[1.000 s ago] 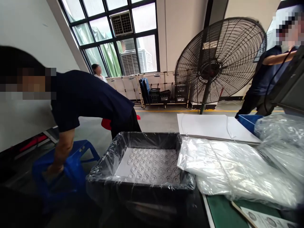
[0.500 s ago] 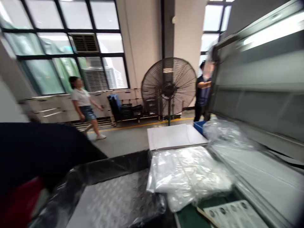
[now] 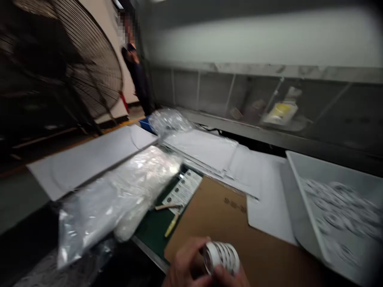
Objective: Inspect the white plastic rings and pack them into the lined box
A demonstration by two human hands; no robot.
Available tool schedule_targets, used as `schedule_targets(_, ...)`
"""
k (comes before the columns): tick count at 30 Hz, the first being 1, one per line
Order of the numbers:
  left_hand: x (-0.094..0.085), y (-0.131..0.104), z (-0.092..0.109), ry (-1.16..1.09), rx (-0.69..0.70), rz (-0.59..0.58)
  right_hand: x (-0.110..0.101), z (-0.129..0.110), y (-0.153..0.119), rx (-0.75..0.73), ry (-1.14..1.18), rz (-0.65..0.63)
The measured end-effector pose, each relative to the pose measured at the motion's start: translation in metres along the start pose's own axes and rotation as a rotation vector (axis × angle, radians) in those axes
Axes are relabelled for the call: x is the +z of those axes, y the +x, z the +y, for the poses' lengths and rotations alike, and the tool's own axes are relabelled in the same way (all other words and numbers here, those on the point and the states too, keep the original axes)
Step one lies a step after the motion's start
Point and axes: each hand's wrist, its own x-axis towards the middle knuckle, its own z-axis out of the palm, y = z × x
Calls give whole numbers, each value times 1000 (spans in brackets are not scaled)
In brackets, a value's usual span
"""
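A short row of white rings [image 3: 221, 257] is held between my two hands at the bottom centre, above a brown cardboard sheet [image 3: 218, 223]. My left hand [image 3: 187, 265] curls its fingers round the left end of the rings. From the lower right, my right hand [image 3: 229, 277] presses its fingers against them; the frame's lower edge cuts it off. Many similar white rings [image 3: 344, 211] lie in a pale grey bin [image 3: 308, 215] at the right.
Clear plastic bags [image 3: 110, 199] lie left of the cardboard. A printed sheet [image 3: 185, 189] and a yellow-handled tool [image 3: 171, 225] rest on the green surface. White sheets [image 3: 206, 149] are behind. A large fan [image 3: 89, 59] and a person [image 3: 137, 75] are farther back.
The view has swung right and down. Both my hands with the white rings, the cardboard and the bin of rings have come into view. The walking person is out of view.
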Motion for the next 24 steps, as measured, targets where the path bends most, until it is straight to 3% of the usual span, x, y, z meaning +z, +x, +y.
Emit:
schedule_targets(5, 8, 11, 6, 142, 179, 19, -27, 4, -15, 231, 238, -108)
schedule_targets(9, 8, 17, 21, 159, 150, -9, -31, 2, -20, 269, 350, -72)
schedule_targets(14, 12, 13, 18, 135, 172, 8, -30, -1, -25, 304, 382, -50)
schedule_targets(19, 11, 13, 16, 138, 199, 43, -29, 2, -22, 261, 411, -33)
schedule_targets(24, 6, 15, 20, 238, 203, 103, -37, 2, -20, 93, 275, 135)
